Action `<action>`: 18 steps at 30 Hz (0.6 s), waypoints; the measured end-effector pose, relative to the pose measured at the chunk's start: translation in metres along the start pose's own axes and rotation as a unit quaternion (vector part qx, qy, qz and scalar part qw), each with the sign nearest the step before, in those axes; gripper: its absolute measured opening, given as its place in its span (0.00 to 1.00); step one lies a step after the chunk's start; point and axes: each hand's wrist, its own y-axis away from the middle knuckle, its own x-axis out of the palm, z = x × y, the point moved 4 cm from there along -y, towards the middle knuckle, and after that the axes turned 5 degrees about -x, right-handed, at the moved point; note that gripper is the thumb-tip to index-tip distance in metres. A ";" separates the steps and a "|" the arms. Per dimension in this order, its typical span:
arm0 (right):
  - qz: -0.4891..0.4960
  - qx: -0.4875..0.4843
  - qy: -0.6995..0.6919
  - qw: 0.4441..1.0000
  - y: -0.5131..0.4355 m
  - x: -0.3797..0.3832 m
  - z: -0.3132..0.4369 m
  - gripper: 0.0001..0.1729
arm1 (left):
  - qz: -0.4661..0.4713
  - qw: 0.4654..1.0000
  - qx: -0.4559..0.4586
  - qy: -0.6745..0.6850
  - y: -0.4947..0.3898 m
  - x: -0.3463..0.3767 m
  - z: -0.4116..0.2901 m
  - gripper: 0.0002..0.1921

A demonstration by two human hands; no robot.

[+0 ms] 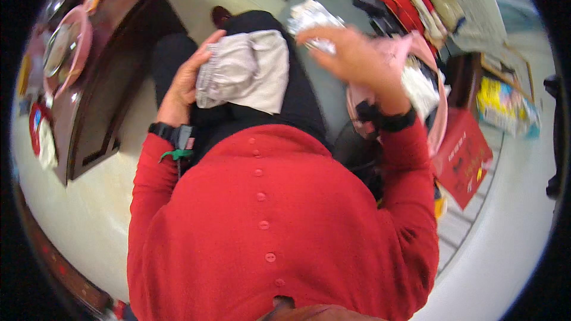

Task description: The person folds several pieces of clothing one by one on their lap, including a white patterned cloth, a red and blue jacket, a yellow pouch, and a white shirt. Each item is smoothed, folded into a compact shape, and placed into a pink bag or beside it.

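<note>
A light grey folded cloth garment [243, 69] with a gathered elastic edge lies across my black-trousered lap. My left hand [189, 73] holds its gathered side, with some fingers hidden by the fabric. To the right, my right hand [345, 55] is blurred by motion, fingers stretched over a white and silver patterned bundle [312, 20]. Whether those fingers grip the bundle or only pass over it, I cannot tell. Just beyond my right wrist stands a pink basket [439, 118] with white and dark cloth inside, partly hidden by my forearm.
On the left, a dark wooden table [73, 142] carries a pink-rimmed basin [84, 49]. A red bag [464, 156] and a yellow and blue plastic package [504, 107] are at the right. Red and beige folded items [415, 9] lie at the upper right.
</note>
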 end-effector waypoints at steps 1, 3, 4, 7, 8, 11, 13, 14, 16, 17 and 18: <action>-0.021 -0.017 0.060 0.998 0.005 -0.038 0.008 0.16 | 0.000 1.000 0.005 0.002 0.000 -0.001 -0.002 0.39; -0.072 0.002 0.081 0.994 0.021 -0.109 0.034 0.16 | 0.002 1.000 0.002 0.011 -0.002 -0.001 -0.003 0.38; -0.089 0.067 0.098 0.989 0.031 -0.137 0.050 0.16 | -0.001 1.000 -0.002 0.021 -0.002 -0.002 -0.004 0.38; -0.208 0.077 0.014 0.975 0.054 -0.169 0.106 0.13 | -0.007 1.000 0.003 0.030 -0.003 -0.005 -0.006 0.37; -0.232 0.104 0.007 0.967 0.064 -0.169 0.123 0.12 | -0.010 0.999 0.002 0.035 -0.003 -0.007 -0.006 0.37; -0.192 0.041 -0.001 0.981 0.067 -0.161 0.158 0.11 | 0.011 0.999 -0.001 0.048 -0.002 -0.008 -0.006 0.37; -0.229 0.038 0.036 0.972 0.060 -0.158 0.166 0.10 | 0.009 0.999 -0.005 0.042 -0.002 -0.009 -0.005 0.37; -0.253 0.019 0.058 0.966 0.053 -0.159 0.173 0.11 | 0.009 0.999 -0.007 0.038 -0.002 -0.009 -0.005 0.37; -0.269 -0.034 0.067 0.960 0.030 -0.161 0.185 0.10 | 0.016 0.999 -0.006 0.042 -0.002 -0.009 -0.004 0.36; -0.287 -0.066 0.101 0.950 0.016 -0.162 0.193 0.10 | 0.020 0.999 0.002 0.047 -0.002 -0.008 -0.004 0.36; -0.268 -0.084 0.049 0.959 0.000 -0.159 0.197 0.10 | 0.014 0.999 0.005 0.046 -0.001 -0.009 -0.004 0.36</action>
